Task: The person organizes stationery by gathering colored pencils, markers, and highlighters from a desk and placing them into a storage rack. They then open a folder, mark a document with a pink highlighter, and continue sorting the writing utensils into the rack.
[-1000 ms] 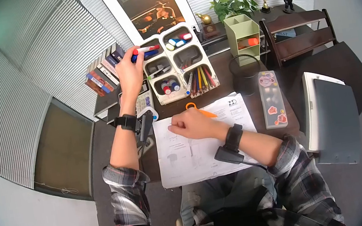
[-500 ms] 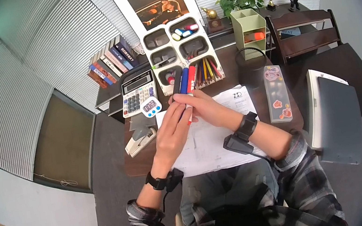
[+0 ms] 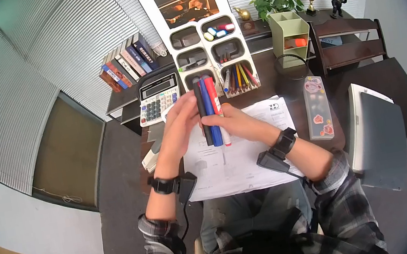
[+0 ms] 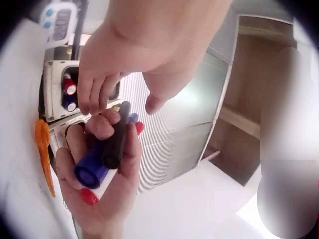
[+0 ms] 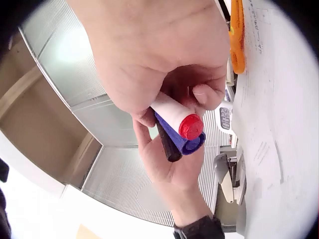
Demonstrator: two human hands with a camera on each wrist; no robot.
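Note:
In the head view, my right hand (image 3: 240, 124) holds three markers together above the paper (image 3: 211, 176). The black marker (image 3: 201, 108), the blue marker (image 3: 210, 110) and the red marker (image 3: 211, 91) with a white barrel stand side by side, its thumb lying across them. My left hand (image 3: 177, 123) is right beside the black one. In the left wrist view its fingers are extended and its thumb stands apart, with no marker between them. Behind the markers is the white desk organizer (image 3: 208, 51), whose upper left compartment holds no markers; pencils and highlighters fill others.
A calculator (image 3: 159, 102) and a stapler (image 3: 151, 157) lie on the left. Orange scissors (image 4: 42, 137) rest on the paper, and a timer (image 5: 225, 117) shows past the right hand. On the right are a stickered pencil case (image 3: 318, 109) and a green holder (image 3: 279, 35).
My left hand has brought markers from the organizer's upper left compartment to my right hand, which was resting over the paper. Both hands gripped them half a second ago; the left has since let go.

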